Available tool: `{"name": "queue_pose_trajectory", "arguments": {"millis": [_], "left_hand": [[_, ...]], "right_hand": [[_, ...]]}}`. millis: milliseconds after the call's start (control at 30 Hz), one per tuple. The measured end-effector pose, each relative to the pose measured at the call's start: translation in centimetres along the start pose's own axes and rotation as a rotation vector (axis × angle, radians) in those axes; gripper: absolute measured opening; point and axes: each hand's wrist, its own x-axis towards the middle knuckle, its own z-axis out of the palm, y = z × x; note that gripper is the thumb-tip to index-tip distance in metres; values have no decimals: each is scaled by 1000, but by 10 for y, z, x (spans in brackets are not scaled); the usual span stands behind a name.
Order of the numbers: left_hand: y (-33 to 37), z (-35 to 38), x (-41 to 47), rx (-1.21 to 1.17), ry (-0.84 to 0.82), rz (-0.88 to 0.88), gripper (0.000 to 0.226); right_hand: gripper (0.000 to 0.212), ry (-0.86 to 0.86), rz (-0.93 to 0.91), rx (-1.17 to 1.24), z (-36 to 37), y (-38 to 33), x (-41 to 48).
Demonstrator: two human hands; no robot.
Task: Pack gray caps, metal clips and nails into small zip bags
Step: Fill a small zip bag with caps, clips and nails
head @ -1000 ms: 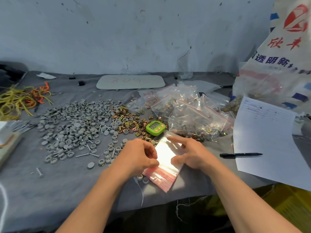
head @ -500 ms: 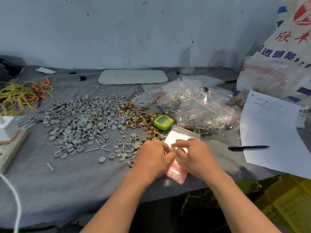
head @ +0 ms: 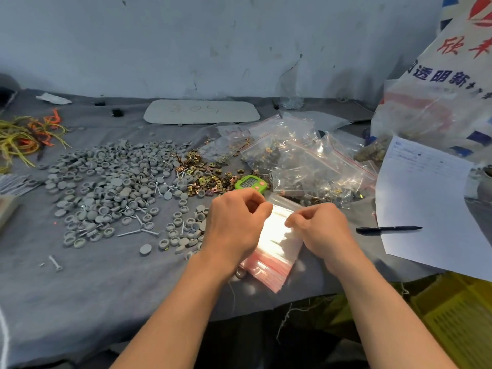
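Thin, glossy stack of zip bags [head: 269, 262], clear film with red strips at the near end, lying flat at the front of the surface [head: 80, 302], a gray felt-like cloth with frayed threads along its edge. Pinched at the far end of the top bag from both sides: left hand [head: 234, 227] with fingers curled in against the thumb, right hand [head: 322, 230] likewise curled, fingertips closed on the film. Just left of the stack, round gray caps [head: 111, 182], shallow matte discs, some dome up and some hollow up, spread in a wide loose heap. Among them slim steel nails [head: 138, 231] with flat heads. Behind the hands, small brassy metal clips [head: 205, 174], square and folded, in a scatter. Beside those a rounded green timer [head: 250, 183]. Further right, crinkly filled bags [head: 306, 161] piled together. Then a black pen [head: 388, 229], its tip on a white sheet of paper [head: 426, 209]. At far left, tangled yellow and orange cords [head: 24, 137].
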Motion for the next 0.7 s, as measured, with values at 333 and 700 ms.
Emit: {"name": "queue_pose_trajectory", "arguments": {"millis": [333,700], "left_hand": [[-5,7,-14,259,-328,-9,22],[-18,-55,0,-598,134,-367,38]], "right_hand": [[32,107,-38,1039,15,-41,-15],[16,-50,-422,567,75,-90,-31]]}}
